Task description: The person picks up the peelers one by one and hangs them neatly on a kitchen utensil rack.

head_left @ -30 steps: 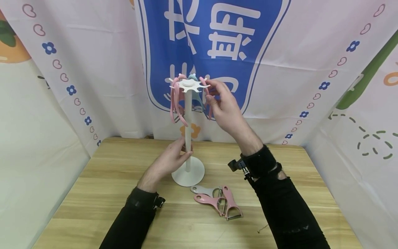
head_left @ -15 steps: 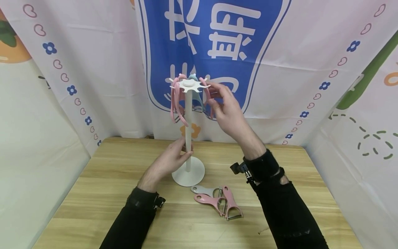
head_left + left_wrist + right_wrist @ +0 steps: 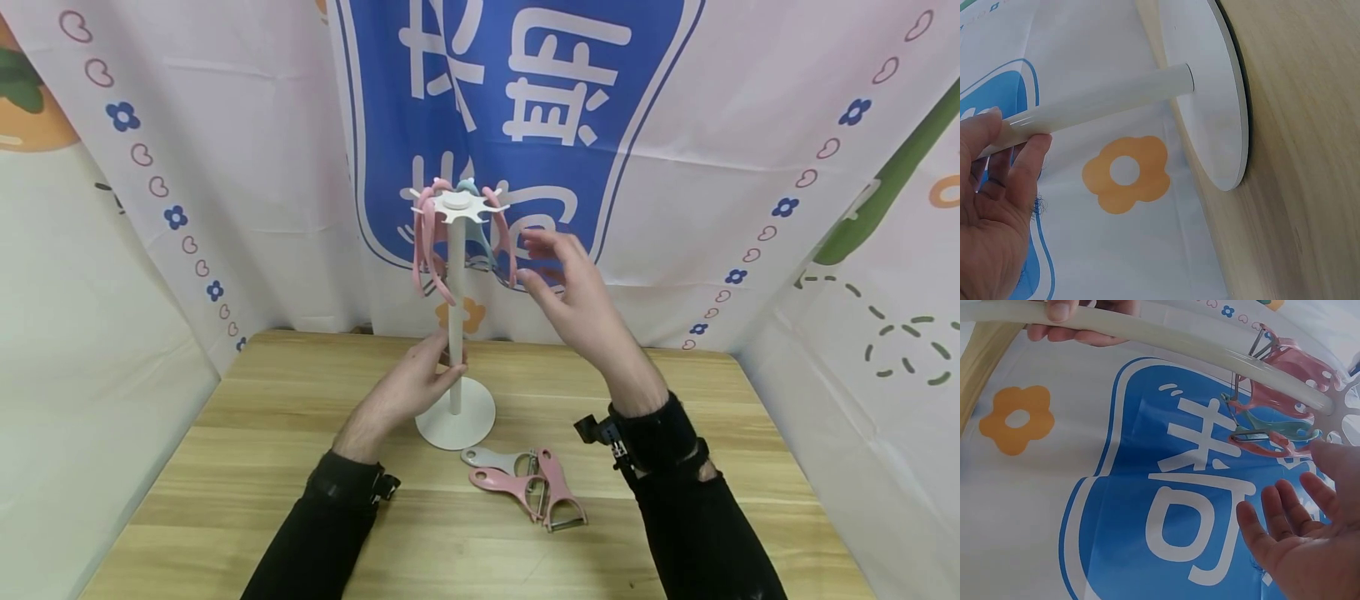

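Observation:
A white rack (image 3: pixel 456 300) with a round base and a hooked top stands upright on the table. My left hand (image 3: pixel 408 379) grips its pole low down; the left wrist view has thumb and fingertips around the pole (image 3: pixel 1110 94). From the hooks hang pink peelers (image 3: pixel 424 242) on the left, a blue peeler (image 3: pixel 477 237) at the back and a pink peeler (image 3: pixel 505 242) on the right. Just right of that last peeler is my right hand (image 3: pixel 581 308), fingers spread and holding nothing. In the right wrist view its palm (image 3: pixel 1316 550) shows below the hanging peelers.
In front of the base lie a grey peeler (image 3: pixel 491 458) and two pink peelers (image 3: pixel 506 482), close together with blades overlapping. A printed cloth (image 3: pixel 300 167) hangs behind the wooden table (image 3: pixel 262 500).
My right hand has let go of the pink peeler on the right hook and drawn back right and down. The peeler hangs there. My left hand stays on the pole.

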Available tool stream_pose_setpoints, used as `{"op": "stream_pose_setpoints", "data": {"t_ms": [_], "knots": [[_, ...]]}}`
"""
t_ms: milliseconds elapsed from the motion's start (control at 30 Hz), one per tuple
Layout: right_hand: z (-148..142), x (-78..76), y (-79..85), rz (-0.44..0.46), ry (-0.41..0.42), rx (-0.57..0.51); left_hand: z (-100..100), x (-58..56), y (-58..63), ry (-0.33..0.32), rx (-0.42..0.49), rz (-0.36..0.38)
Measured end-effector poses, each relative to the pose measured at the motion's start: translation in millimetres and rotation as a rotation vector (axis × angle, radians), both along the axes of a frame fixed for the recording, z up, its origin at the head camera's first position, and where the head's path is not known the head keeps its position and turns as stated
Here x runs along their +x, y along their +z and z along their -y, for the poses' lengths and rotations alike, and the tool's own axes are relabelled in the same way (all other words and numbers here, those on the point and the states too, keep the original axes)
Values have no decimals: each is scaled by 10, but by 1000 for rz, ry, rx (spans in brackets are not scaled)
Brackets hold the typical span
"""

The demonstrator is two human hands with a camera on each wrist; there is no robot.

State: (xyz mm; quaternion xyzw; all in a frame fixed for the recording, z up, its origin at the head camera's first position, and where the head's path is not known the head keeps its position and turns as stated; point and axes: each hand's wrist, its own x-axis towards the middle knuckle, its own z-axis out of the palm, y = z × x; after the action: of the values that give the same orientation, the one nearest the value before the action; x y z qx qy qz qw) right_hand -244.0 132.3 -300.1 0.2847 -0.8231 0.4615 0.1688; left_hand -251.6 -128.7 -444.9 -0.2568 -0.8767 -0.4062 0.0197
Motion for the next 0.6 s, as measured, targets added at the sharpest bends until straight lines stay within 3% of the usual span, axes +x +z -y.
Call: {"op": "stream_pose_setpoints", "data": {"t_ms": [600], "knots": [[-209,314,-290,-35,-60,205,0,5,4,18,-18,12]]}}
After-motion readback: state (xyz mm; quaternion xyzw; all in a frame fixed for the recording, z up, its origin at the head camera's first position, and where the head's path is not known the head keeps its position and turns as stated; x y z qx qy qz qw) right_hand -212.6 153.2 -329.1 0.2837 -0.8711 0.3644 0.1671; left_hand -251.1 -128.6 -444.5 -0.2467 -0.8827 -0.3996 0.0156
